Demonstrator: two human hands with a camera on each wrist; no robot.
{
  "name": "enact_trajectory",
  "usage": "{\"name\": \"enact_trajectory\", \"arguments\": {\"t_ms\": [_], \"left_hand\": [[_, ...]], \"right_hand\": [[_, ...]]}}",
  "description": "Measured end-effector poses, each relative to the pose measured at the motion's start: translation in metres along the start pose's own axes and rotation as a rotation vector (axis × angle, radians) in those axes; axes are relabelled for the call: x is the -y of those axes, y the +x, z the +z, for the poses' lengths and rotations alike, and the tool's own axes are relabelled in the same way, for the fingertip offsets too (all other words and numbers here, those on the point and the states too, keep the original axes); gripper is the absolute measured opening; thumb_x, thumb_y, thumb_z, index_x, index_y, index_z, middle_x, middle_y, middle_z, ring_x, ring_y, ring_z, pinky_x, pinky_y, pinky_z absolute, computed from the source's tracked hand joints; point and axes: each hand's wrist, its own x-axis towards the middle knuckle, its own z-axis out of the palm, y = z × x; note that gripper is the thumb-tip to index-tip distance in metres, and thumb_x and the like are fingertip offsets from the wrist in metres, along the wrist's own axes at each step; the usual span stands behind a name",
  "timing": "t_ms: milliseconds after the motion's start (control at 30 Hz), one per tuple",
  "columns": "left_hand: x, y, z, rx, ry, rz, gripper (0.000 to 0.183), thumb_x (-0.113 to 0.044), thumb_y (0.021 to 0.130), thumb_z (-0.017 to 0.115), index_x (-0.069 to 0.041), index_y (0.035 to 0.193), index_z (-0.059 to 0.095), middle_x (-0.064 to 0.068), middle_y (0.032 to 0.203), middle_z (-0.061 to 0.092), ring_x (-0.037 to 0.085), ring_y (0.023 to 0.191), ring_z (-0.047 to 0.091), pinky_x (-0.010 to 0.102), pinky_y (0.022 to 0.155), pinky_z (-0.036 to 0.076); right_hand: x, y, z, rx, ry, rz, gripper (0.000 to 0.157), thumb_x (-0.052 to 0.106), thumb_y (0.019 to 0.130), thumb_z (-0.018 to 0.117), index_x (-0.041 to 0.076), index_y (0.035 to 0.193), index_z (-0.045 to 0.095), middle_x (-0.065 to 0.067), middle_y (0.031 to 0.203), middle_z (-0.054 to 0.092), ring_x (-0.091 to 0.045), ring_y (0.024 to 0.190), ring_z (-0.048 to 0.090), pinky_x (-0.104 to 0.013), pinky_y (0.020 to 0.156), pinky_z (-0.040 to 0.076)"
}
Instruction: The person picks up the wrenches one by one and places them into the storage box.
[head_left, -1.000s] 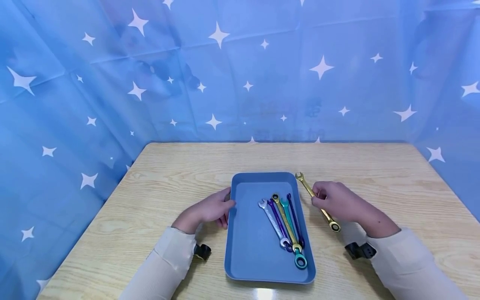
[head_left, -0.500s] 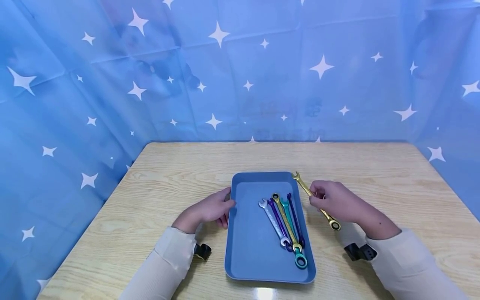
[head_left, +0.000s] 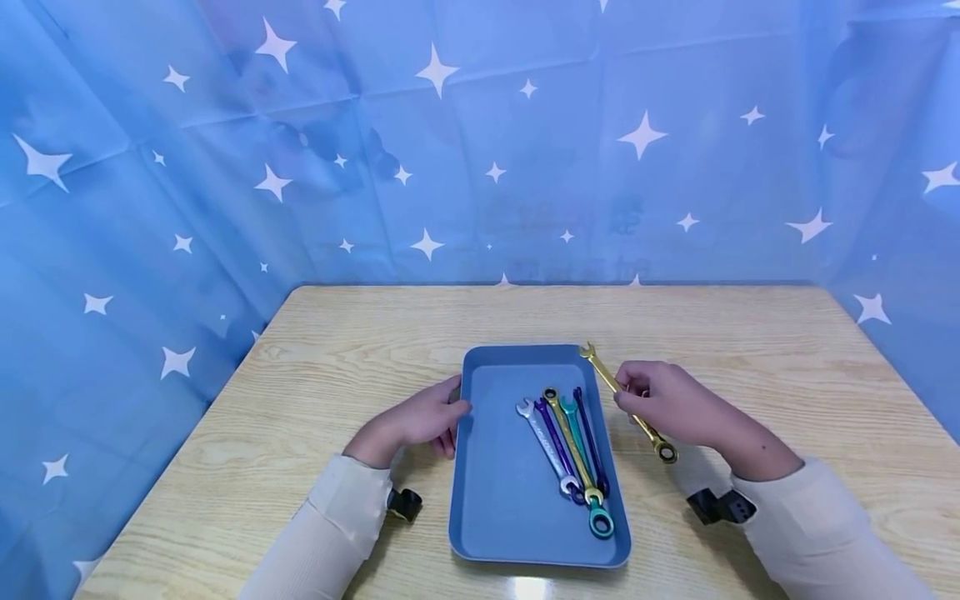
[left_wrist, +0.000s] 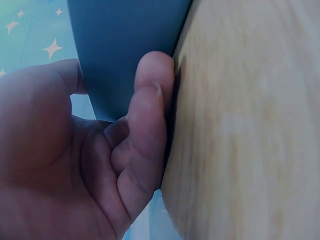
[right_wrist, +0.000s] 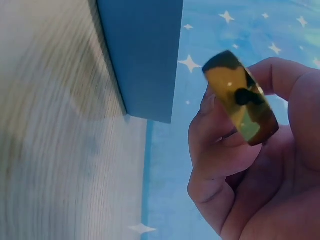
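My right hand (head_left: 663,404) pinches a gold ratcheting combination wrench (head_left: 602,372) around mid-shaft. Its open end overlaps the far right corner of the blue-grey tray (head_left: 495,525), while the ring end points back toward me. In the right wrist view, the ring end (right_wrist: 240,97) shows edge-on in front of the curled fingers. My left hand (head_left: 423,417) grips the tray's left side, thumb over the rim and fingers against the outer wall (left_wrist: 115,45). Inside the tray lie a silver wrench (head_left: 543,442), another gold wrench (head_left: 576,442), a teal one (head_left: 600,521) and purple ones, fanned closely together.
The tray stands on a light wooden table (head_left: 360,350). A blue curtain with white stars (head_left: 480,150) hangs behind the table and along its sides. Black wrist cameras (head_left: 405,504) sit at both sleeve cuffs.
The right hand has shifted slightly left with the gold wrench, bringing its open end from beside the tray to over the far right corner. The left hand and tray stay put.
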Motion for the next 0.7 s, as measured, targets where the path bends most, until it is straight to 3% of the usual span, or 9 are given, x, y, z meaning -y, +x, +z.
{"name": "enact_trajectory", "arguments": {"t_ms": [700], "left_hand": [[-0.0001, -0.0012, 0.0005, -0.009, 0.017, 0.008, 0.058, -0.030, 0.096, 0.036, -0.018, 0.148, 0.014, 0.014, 0.062, 0.063, 0.027, 0.053, 0.064, 0.039, 0.052, 0.055]], "right_hand": [[0.0074, -0.0037, 0.0013, 0.005, 0.031, 0.007, 0.016, 0.024, 0.092, 0.052, 0.008, 0.090, 0.057, -0.007, 0.067, 0.059, -0.014, 0.050, 0.047, -0.029, 0.045, 0.043]]}}
